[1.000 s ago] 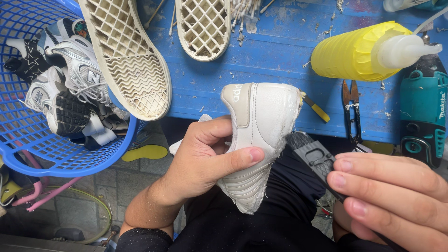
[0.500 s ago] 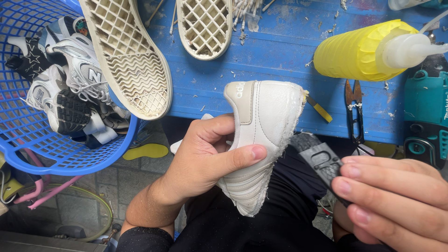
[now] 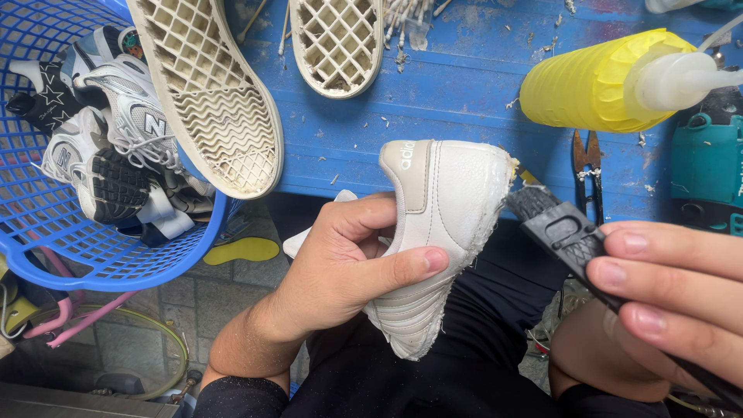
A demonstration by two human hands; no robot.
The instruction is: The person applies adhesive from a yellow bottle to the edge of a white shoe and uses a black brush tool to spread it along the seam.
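Left hand [image 3: 348,263] wrapped around one white leather sneaker upper [image 3: 433,232], thumb across. Right hand [image 3: 673,286] pinching one black plastic tool handle [image 3: 565,232]. Two detached cream rubber soles [image 3: 209,93] on blue surface [image 3: 457,101].

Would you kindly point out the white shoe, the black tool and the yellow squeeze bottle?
white shoe [image 3: 457,193]: head view, heel side panel.
black tool [image 3: 565,232]: head view, handle near its tip.
yellow squeeze bottle [image 3: 580,85]: head view, ribbed body.

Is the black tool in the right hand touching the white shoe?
Touching. In the head view the rough tip of the black tool, pinched by the right hand, meets the frayed bottom edge of the white shoe, which the left hand grips.
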